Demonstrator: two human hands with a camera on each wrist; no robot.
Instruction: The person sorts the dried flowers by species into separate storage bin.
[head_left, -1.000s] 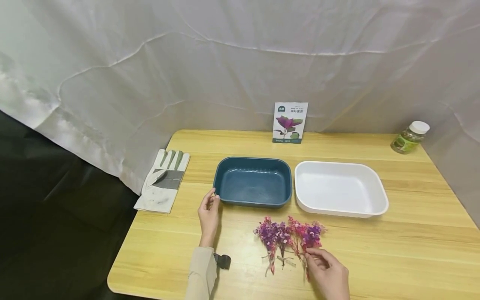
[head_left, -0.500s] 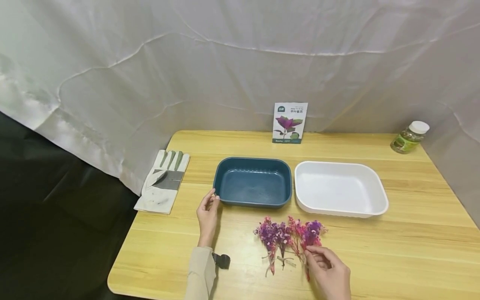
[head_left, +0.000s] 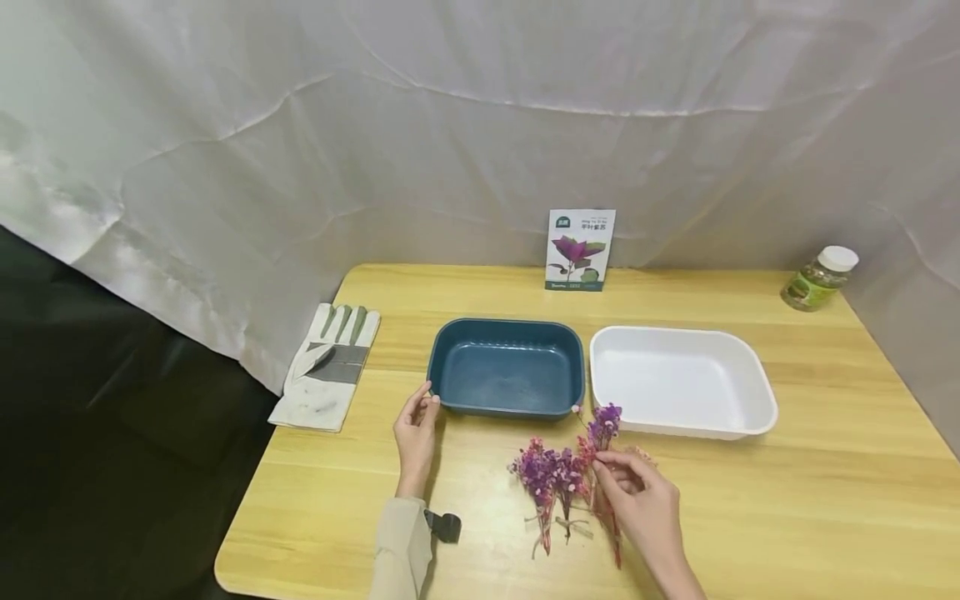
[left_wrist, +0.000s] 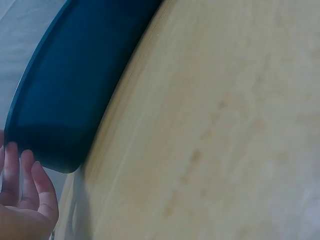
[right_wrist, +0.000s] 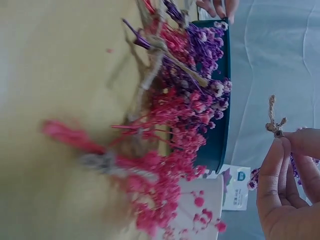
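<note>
My right hand [head_left: 643, 493] pinches a purple flower bunch [head_left: 604, 423] by its tied stems, above the table; in the right wrist view a twine knot [right_wrist: 276, 129] stands out at the thumb and fingertip. Below and left of that hand, pink and purple bunches [head_left: 542, 473] tied with twine lie side by side. My left hand [head_left: 416, 437] touches the near left corner of the dark teal tray [head_left: 506, 375] with its fingertips. In the left wrist view the left hand's fingers [left_wrist: 29, 187] are slightly bent against the tray's wall [left_wrist: 60, 100].
A white tray [head_left: 682, 379] stands right of the teal one. A work glove [head_left: 326, 367] lies at the table's left edge. A seed packet [head_left: 581, 250] leans at the back against the grey cloth, and a jar with a white lid [head_left: 819, 277] stands at the back right.
My right hand has risen and moved slightly left and away from me, lifting the purple bunch off the others. The left hand has stayed at the teal tray's corner.
</note>
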